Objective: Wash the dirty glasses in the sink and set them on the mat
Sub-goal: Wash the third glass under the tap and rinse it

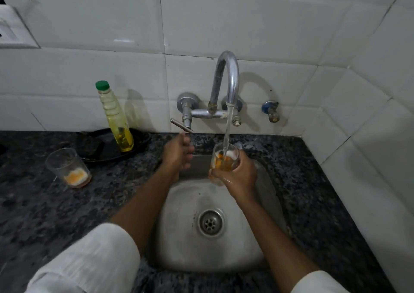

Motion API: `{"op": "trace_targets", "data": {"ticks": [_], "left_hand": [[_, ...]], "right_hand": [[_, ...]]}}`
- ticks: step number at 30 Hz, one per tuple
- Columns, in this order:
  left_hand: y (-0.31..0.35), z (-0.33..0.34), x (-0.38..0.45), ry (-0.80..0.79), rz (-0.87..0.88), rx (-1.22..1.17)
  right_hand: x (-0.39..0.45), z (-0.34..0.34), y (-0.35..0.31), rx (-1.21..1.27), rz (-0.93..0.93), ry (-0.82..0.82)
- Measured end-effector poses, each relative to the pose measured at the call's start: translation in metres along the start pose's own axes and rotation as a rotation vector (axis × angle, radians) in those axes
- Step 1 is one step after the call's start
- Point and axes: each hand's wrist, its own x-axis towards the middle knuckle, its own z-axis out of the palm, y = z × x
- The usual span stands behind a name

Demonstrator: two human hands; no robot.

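My right hand [238,176] grips a clear glass [225,159] with orange residue, upright over the back of the steel sink [179,225]. Water runs from the curved tap [226,77] straight into that glass. My left hand [178,155] is just under the tap's lever handle [181,125], fingers curled and touching its end. A second dirty glass [68,168], with orange and white residue at its bottom, stands on the dark counter at the left. No mat is in view.
A bottle of yellow liquid with a green cap [115,118] stands in a black pan [107,147] behind the left glass. A small blue valve [271,111] sticks out of the tiled wall. The speckled granite counter [324,203] surrounds the sink.
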Motion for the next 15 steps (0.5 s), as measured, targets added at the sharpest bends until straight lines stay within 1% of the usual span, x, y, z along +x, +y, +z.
{"op": "trace_targets", "data": {"ticks": [3,5,6,8,10,11,12,13,14,15], "left_hand": [[-0.042,0.009,-0.016,-0.177,-0.191,0.014],[-0.061,0.019,-0.026,-0.308,-0.307,-0.081],[-0.067,0.025,-0.03,-0.364,-0.335,-0.187],[-0.072,0.034,-0.034,-0.444,-0.33,-0.432],[-0.075,0.036,-0.032,-0.483,-0.314,-0.613],[-0.075,0.036,-0.028,-0.483,-0.309,-0.663],[-0.076,0.034,-0.025,-0.481,-0.307,-0.678],[-0.077,0.032,-0.021,-0.482,-0.313,-0.673],[-0.078,0.03,-0.017,-0.48,-0.32,-0.653],[-0.078,0.028,-0.014,-0.473,-0.323,-0.626]], "right_hand": [[-0.003,0.0,-0.002,-0.011,-0.014,0.025],[-0.005,0.002,-0.005,-0.007,-0.007,0.039],[-0.007,0.004,-0.007,-0.004,0.006,0.039],[-0.009,0.007,-0.008,-0.001,0.022,0.03],[-0.007,0.007,-0.009,-0.003,0.02,-0.037],[-0.005,0.004,-0.009,-0.023,0.009,-0.088],[-0.005,-0.002,-0.009,-0.084,-0.028,-0.119],[-0.004,-0.01,-0.01,-0.173,-0.119,-0.105],[-0.003,-0.019,-0.01,-0.265,-0.274,-0.065],[0.0,-0.027,-0.01,-0.338,-0.47,-0.038]]}}
